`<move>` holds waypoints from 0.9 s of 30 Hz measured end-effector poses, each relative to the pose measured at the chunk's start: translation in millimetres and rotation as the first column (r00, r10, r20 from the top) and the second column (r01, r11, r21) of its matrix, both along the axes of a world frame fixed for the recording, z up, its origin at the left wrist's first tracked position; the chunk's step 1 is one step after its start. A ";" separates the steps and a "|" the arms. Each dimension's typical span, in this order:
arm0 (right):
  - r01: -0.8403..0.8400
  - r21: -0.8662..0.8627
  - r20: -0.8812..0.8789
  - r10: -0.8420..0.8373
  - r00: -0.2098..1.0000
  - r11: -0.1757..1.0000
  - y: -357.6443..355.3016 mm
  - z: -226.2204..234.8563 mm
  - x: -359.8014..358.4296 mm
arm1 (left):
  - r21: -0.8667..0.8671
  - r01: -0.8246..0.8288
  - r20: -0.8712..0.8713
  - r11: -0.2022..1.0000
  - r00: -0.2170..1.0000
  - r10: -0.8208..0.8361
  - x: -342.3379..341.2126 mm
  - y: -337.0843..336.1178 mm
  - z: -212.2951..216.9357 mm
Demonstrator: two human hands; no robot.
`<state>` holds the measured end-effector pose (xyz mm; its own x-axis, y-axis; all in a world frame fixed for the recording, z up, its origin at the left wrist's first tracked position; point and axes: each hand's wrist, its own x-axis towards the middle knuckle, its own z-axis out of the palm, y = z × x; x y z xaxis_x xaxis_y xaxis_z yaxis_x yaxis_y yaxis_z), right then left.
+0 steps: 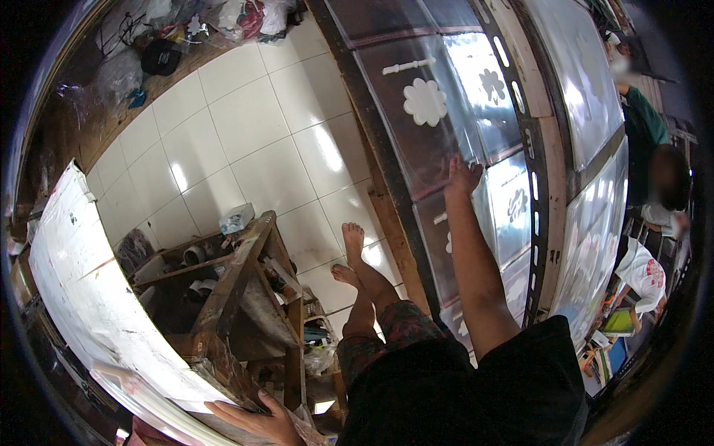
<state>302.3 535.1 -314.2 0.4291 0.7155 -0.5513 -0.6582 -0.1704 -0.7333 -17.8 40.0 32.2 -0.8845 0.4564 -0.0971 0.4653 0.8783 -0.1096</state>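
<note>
My right hand (pixel 465 177) reaches out over a long dark table and touches a clear plastic sheet (pixel 413 152) near its corner. Its fingers look partly spread, though small in view; I see nothing else in them. Under the plastic lie a white flower-shaped cutout (pixel 425 102) and a narrow white strip (pixel 408 66). Beyond the hand, glossy panels carry grey flower shapes (pixel 491 85). Low on the left, my left hand (pixel 256 422) has its fingers stretched out beside the edge of a white-topped table (pixel 89 260), and no object shows in it.
A wooden shelf frame (pixel 234 286) with cluttered compartments stands left of my legs. White tiles (pixel 249 111) cover the floor. Plastic bags and a black cap (pixel 160 57) lie at the far left. A slotted dark rail (pixel 532 186) runs along the table. People are at the far right.
</note>
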 end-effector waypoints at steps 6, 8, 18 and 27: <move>-0.072 0.038 0.244 0.061 0.968 0.997 -5.7 6.0 -23.2 | -0.015 -0.057 0.013 0.998 0.998 0.057 10.8 -0.5 3.3; -0.151 -0.051 0.428 0.158 0.890 0.987 -4.2 -8.9 -5.9 | -0.029 -0.062 0.014 0.998 0.998 0.062 11.4 0.0 4.9; -0.270 -0.593 0.698 0.317 -0.642 0.758 -49.3 21.6 -12.7 | -0.040 -0.018 -0.015 0.999 1.000 0.018 7.0 1.3 3.4; -0.489 -0.624 0.759 0.322 -0.566 0.610 -58.9 26.9 -33.6 | -0.055 0.110 -0.093 0.992 0.989 -0.115 0.7 -16.0 -6.5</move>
